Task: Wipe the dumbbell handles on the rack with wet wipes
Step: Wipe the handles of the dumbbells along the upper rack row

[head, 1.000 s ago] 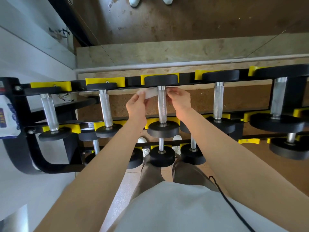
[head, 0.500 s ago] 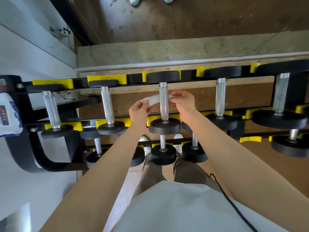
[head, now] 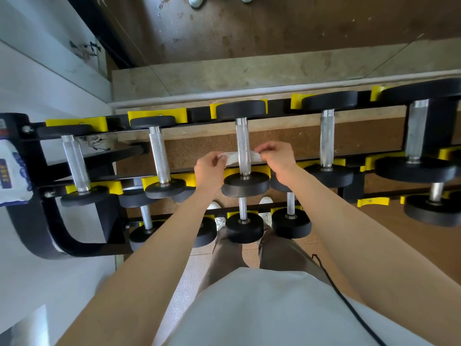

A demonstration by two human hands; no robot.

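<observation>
Behind the middle handle, wipe looped — left hand, right hand pinching its ends, open gaps beside.

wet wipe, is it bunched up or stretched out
Stretched out: the wet wipe runs behind the handle, left hand and right hand pinching its ends.

On the left, bright white wall, evenly lit. Ahead, beige stone ledge with a white strip along its lower edge. Above that, worn brown surface, scuffed pale in spots. Below, brown speckled floor; nearer, pale speckled floor.
</observation>
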